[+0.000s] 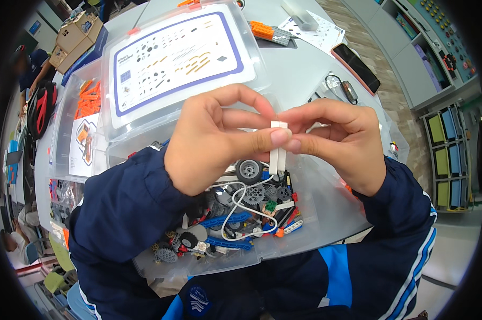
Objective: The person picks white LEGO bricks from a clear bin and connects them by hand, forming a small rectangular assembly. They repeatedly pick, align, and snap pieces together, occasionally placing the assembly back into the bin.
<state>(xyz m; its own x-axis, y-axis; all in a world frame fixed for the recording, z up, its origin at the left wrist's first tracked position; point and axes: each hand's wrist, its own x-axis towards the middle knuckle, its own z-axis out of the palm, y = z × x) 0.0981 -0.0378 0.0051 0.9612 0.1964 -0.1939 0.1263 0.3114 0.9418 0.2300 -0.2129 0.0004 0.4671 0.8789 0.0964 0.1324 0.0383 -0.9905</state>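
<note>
Two narrow white blocks [277,160], upright and side by side, are pinched between the fingertips of both hands. My left hand [211,136] has its thumb pressed across their near face, with its index finger at the top. Close against it, my right hand [339,136] grips from the right side, thumb and index finger together. A thin white cable [240,202] hangs from the lower end of the blocks and loops over the parts below. Under my hands stands a clear plastic bin [254,262] of mixed building pieces, including a grey wheel [249,170] and blue curved beams [227,218].
A clear lid with a printed parts sheet [171,58] stands behind the bin. Another clear box holds orange pieces [89,98]. A phone [356,68] and a small cable with a dark plug [348,90] lie to the right. A wooden model house [75,40] is far left.
</note>
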